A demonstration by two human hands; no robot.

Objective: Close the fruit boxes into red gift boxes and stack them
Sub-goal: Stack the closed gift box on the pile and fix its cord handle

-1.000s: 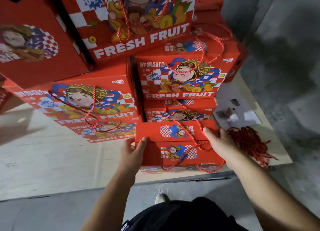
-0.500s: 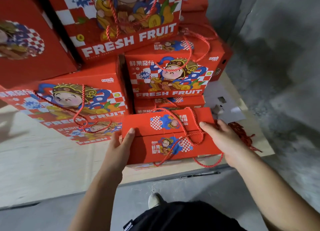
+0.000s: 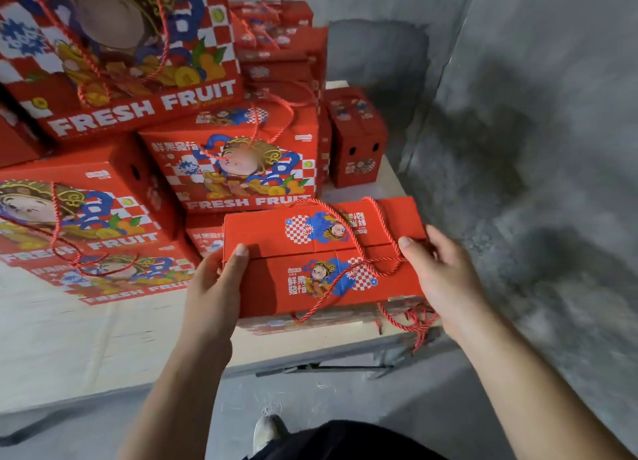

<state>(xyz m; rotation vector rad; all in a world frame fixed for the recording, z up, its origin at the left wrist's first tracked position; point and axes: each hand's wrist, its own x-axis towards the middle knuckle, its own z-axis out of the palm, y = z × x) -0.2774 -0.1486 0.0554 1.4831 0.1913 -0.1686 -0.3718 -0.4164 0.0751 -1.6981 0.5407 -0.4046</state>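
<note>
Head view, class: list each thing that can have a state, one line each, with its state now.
Held gift box: top flaps closed, gripped at both ends.
Rope handle: slack, draped over the lid.
Left hand: grips the box's left end.
Right hand: grips the right end.
Stacked gift boxes: closed, piled up.

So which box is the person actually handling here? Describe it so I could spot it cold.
Start at the stack of red gift boxes on the pale platform. At its near right edge, the held box sits between the left hand and right hand. Unlike its neighbours, its top faces the camera, two flaps meeting in a seam.
</note>
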